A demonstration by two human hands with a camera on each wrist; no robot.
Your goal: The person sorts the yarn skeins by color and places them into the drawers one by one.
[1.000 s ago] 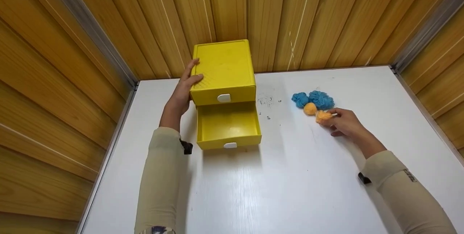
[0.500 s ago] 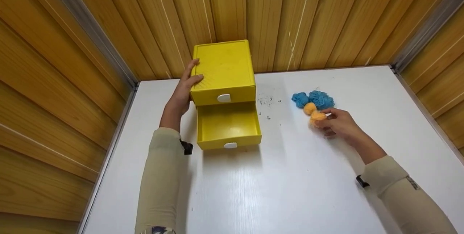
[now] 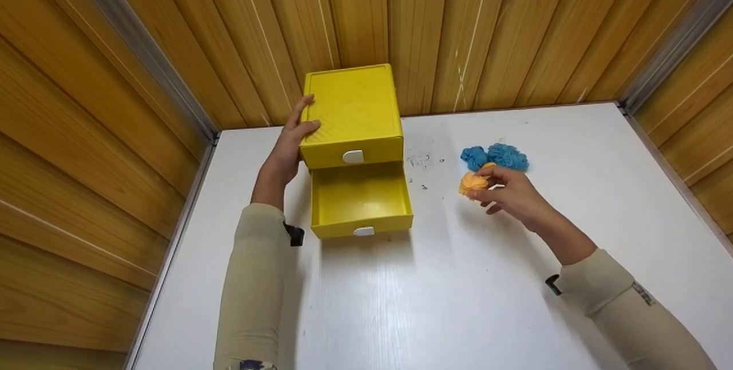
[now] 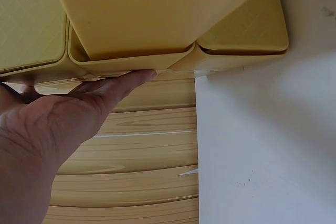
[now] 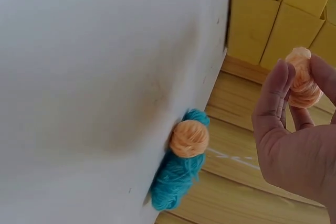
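A yellow cabinet (image 3: 352, 103) with two drawers stands at the back of the table; its lower drawer (image 3: 361, 192) is pulled out and bare inside. My left hand (image 3: 284, 149) rests against the cabinet's left side, two fingertips over the top edge; in the left wrist view the hand (image 4: 68, 114) lies along the side with extended fingers. My right hand (image 3: 512, 195) pinches a small ball of orange yarn (image 3: 472, 185) between thumb and fingers, raised off the table, as the yarn ball (image 5: 303, 80) in the right wrist view shows.
Two blue yarn balls (image 3: 507, 157) lie on the white table (image 3: 389, 307) right of the cabinet. Against them sits a second orange yarn ball (image 5: 189, 138), mostly hidden by the right hand in the head view. Wood-patterned walls (image 3: 424, 32) close in the back and sides.
My right hand has lifted the orange yarn ball from beside the others and carried it leftward, toward the cabinet. My left hand and the cabinet have stayed in place.
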